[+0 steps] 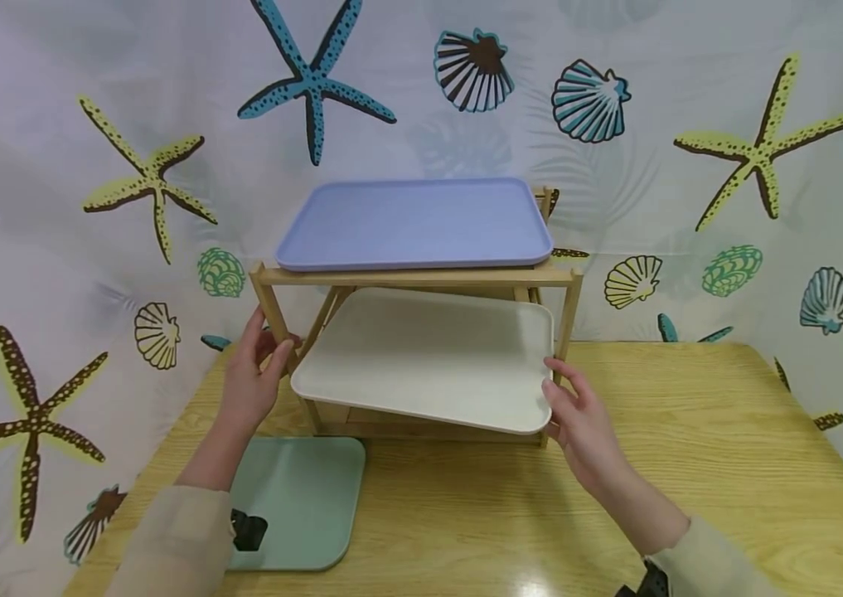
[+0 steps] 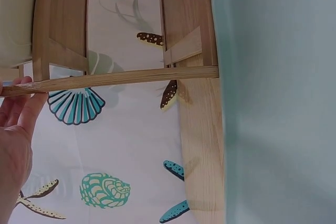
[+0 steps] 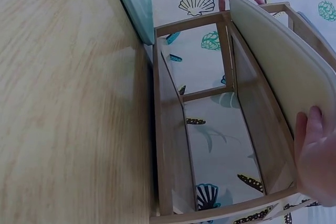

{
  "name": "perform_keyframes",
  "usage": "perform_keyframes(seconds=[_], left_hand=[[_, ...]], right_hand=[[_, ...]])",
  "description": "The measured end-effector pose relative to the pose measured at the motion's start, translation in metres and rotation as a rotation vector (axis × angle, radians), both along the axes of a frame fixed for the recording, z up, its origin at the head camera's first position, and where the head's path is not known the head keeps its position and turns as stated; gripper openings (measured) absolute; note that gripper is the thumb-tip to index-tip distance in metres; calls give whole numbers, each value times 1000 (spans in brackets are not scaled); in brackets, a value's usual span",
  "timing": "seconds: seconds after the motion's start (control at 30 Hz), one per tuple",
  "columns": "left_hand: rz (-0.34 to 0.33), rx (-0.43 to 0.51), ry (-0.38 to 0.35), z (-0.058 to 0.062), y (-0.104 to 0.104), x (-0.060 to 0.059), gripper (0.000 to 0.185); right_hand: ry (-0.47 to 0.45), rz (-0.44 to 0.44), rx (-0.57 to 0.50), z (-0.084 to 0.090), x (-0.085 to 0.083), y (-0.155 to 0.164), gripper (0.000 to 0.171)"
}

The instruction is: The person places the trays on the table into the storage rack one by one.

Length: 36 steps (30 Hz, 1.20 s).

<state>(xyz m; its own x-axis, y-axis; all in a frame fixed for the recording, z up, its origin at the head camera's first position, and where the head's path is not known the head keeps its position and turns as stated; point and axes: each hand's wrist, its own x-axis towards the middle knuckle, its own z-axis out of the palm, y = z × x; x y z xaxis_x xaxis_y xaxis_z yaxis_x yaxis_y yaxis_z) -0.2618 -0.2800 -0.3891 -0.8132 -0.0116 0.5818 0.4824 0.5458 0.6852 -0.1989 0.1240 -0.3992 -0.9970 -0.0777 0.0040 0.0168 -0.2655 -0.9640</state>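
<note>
The white tray (image 1: 428, 361) is sitting tilted in the wooden rack (image 1: 421, 278), filling most of the opening under the blue tray (image 1: 414, 222). The rack posts are boxing in both sides. There's open table (image 1: 690, 431) stretching out to the right, while the green tray (image 1: 302, 497) is taking up the front left.

Bright, even light; table (image 1: 727, 464) glare near bottom edge; wide-angle edge distortion.

Cream tray (image 1: 428, 365), lavender tray (image 1: 414, 222)
</note>
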Motion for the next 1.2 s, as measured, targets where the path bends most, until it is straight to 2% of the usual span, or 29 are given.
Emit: perform_keyframes(seconds=[0.07, 0.17, 0.27, 0.33, 0.43, 0.73, 0.83, 1.0, 1.1, 1.2], left_hand=[[-4, 7, -2, 0, 0, -1, 63], [0, 8, -17, 1, 0, -1, 63], [11, 6, -36, 2, 0, 0, 63], [12, 6, -40, 3, 0, 1, 63], [13, 3, -33, 3, 1, 1, 63], [-16, 32, -14, 2, 2, 2, 61], [-27, 39, -4, 9, 6, 8, 59], [-36, 44, 20, 23, 16, 22, 55], [-29, 39, 12, 25, 18, 23, 55], [-32, 43, 8, 24, 18, 23, 55]], right_hand=[[22, 28, -20, -2, 2, 1, 52], [79, 96, -13, -6, 5, 4, 72], [152, 147, 56, -10, 6, 7, 87], [183, 149, 118, -12, 6, 7, 88], [201, 96, 204, -13, 6, 6, 78], [275, -125, 330, -16, -8, 4, 31], [282, -165, 367, -15, -13, 0, 22], [284, -196, 366, -14, -22, -10, 15], [263, -187, 350, -5, -22, -16, 12], [247, -160, 357, -4, -27, -18, 13]])
